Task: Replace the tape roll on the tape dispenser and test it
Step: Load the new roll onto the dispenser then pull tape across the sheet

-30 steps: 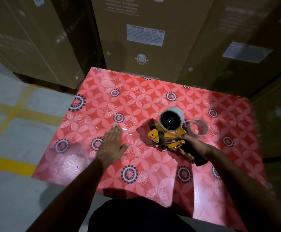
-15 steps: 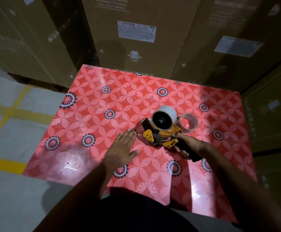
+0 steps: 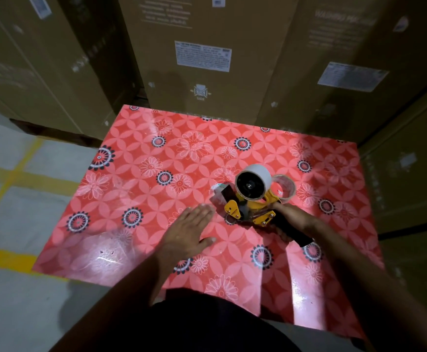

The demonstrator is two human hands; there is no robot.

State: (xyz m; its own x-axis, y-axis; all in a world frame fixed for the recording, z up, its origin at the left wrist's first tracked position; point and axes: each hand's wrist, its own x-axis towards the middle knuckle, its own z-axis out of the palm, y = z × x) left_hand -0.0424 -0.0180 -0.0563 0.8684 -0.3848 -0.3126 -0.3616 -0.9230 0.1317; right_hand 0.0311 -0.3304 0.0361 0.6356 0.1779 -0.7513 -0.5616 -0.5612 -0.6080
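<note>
Head view: dispenser handle [image 3: 299, 236] half-hidden

The middle carton [image 3: 207, 59] bears the word "SIDE" under a small box symbol; its white label [image 3: 203, 56] and upper print are too blurred to read. The right carton's [image 3: 347, 47] print and label [image 3: 352, 76] are also illegible.

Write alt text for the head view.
The right hand grips a yellow tape dispenser loaded with a white tape roll on a red floral table. The left hand lies flat beside it; a clear tape roll sits behind.
</note>
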